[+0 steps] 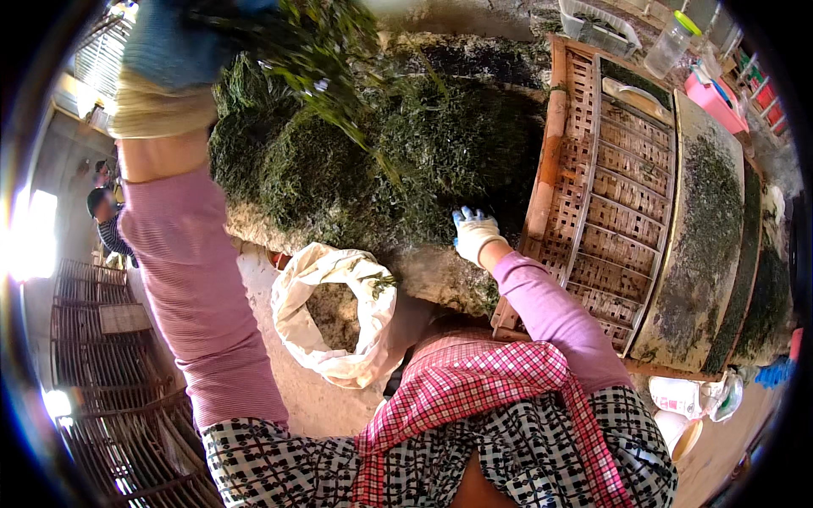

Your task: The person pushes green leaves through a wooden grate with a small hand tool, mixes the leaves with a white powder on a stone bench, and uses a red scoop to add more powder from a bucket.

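A big mound of dark green, stringy plant matter (330, 169) lies heaped on a pale ledge in front of me. My left hand (169, 59), in a blue and white glove, is raised at the upper left and smeared by motion. From it trails a bunch of green strands (318, 63), held above the mound. My right hand (477, 235), in a white glove with blue fingertips, is at the mound's near right edge. Its fingers are apart and nothing shows in them. Right of it stands a woven bamboo tray (584, 182) with slats across it.
An open white sack (288, 317) stands below the ledge. Green-smeared boards (699, 254) lie beyond the tray. A clear jar with a yellow lid (669, 49), a pink basket (711, 102) and a clear plastic tub (601, 30) are at the far right. Another person (110, 224) is at the left.
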### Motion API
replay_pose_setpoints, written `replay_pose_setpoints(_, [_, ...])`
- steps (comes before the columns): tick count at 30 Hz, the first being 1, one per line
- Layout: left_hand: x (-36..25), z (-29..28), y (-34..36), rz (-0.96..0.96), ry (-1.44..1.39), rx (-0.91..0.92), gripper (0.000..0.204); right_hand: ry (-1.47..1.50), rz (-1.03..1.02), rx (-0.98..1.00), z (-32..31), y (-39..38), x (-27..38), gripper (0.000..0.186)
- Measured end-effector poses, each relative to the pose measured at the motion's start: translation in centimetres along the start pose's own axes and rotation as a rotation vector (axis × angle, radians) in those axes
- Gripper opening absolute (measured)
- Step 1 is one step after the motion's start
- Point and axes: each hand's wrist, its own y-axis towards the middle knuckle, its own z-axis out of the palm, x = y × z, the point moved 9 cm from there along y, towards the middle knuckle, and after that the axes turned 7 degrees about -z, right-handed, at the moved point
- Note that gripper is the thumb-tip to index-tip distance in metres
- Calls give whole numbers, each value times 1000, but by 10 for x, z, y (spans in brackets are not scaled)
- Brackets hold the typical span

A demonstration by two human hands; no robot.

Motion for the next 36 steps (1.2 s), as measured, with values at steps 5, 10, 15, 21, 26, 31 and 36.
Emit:
replay_pose_setpoints(5, [-13,-39,-63,-96,765,-508,39,175,-124,59,-54,-28,-24,43])
replay_pose_setpoints(10, [52,-14,-73,-257,1110,94,36,653,-274,-704,-176,-70,-64,31])
replay_pose_setpoints(15, [115,43,-56,165,1348,552,38,1224,-1010,-796,-263,-139,-25,47])
replay_pose_setpoints(21, [189,16,-16,-578,712,600,26,1278,-1166,-268,-191,-109,-3,46])
replay_pose_setpoints(26, [217,10,-13,-990,530,346,20,1552,-1055,-51,-148,-136,-15,47])
replay_pose_setpoints(31, [266,5,5,-1218,582,214,22,1439,-847,-55,-154,-162,-94,56])
replay_pose_setpoints(36, [340,64,69,-1060,162,291,36,1062,-366,-261,-184,-232,-207,33])
